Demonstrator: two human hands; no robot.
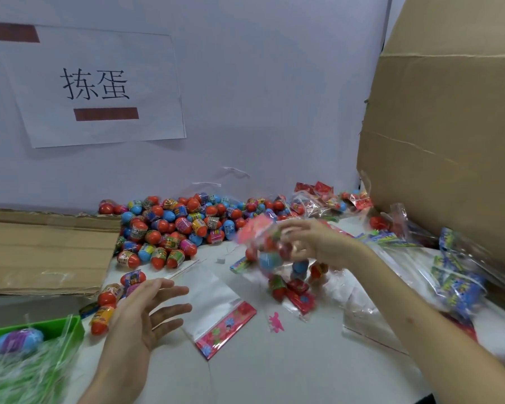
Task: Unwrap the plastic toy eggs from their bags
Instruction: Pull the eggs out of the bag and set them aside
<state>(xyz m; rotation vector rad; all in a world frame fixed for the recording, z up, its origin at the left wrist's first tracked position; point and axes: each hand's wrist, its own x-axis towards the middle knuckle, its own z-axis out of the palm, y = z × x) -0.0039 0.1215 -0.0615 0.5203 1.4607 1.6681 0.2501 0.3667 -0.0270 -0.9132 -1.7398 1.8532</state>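
The right hand [312, 243] pinches the bag [257, 228]: thin, slippery film, I'd guess; the eggs [270, 259] inside look light and hard. The left hand [142, 316] hovers, fingers [166, 287] spread, empty.

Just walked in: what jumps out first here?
A heap of red and blue toy eggs lies against the back wall. In front of it the right hand holds up a blurred bag of eggs, with the left hand spread open lower left. A paper sign with two large characters hangs on the wall, upper left.

Left hand [146, 316] open, fingers [169, 290] spread — right hand [312, 243] raised, seemingly pinching.
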